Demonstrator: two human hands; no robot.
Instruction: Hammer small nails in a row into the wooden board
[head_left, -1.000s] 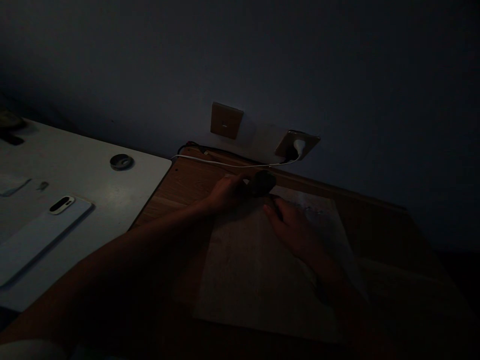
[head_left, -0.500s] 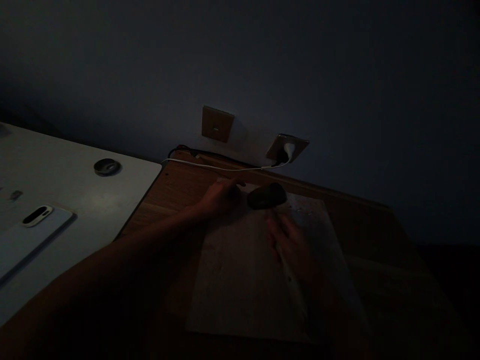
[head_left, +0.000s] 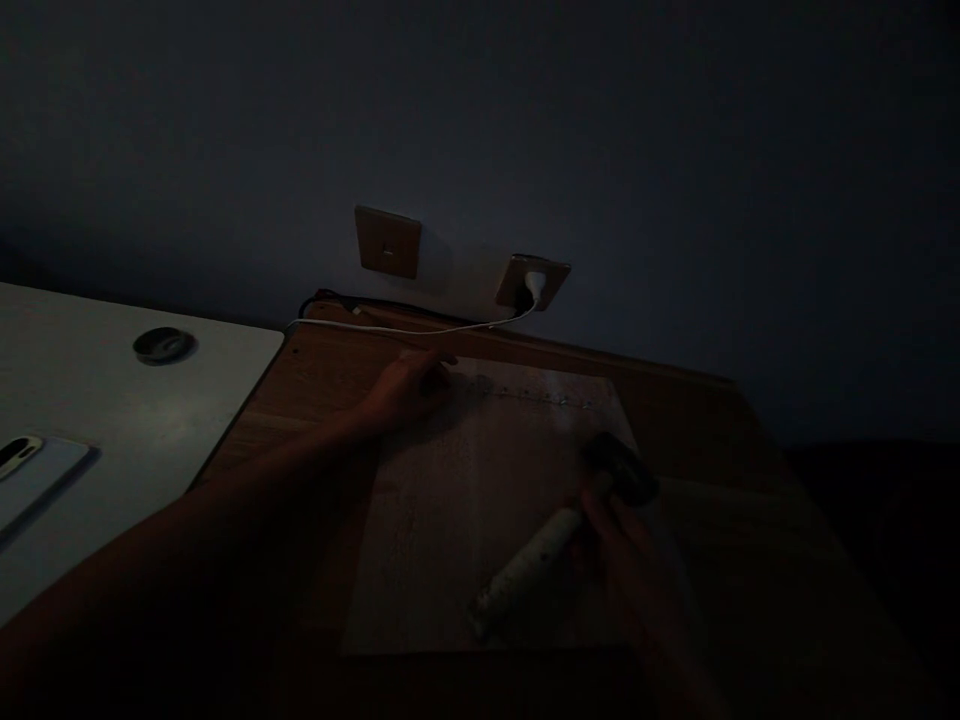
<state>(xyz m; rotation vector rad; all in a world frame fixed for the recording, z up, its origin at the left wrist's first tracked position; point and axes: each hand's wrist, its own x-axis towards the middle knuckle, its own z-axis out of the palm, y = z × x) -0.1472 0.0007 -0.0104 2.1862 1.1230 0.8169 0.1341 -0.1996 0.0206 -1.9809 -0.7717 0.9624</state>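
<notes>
My right hand (head_left: 626,545) is closed round the neck of a hammer (head_left: 529,560), just below its dark head (head_left: 621,468). The pale, worn handle slants down to the left, over a wooden board (head_left: 427,560). My left hand (head_left: 405,390) lies at the board's far left corner, its index finger stretched out and a dark gap showing between finger and thumb. Its other fingers are hard to make out in the dim light. Along the board's far edge runs a row of small shiny bits (head_left: 562,400), too small to name.
The board lies on a brown wooden table (head_left: 300,385) against the wall. To the left, a white table (head_left: 217,370) bears a round dark lid-like thing (head_left: 163,345) and a phone (head_left: 45,475). A white cable (head_left: 420,331) runs along the back to a socket (head_left: 551,285).
My right hand has drawn the hammer back from the board's far edge, down and to the right, and its handle has swung round to the left. The left hand stays at the board's corner.
</notes>
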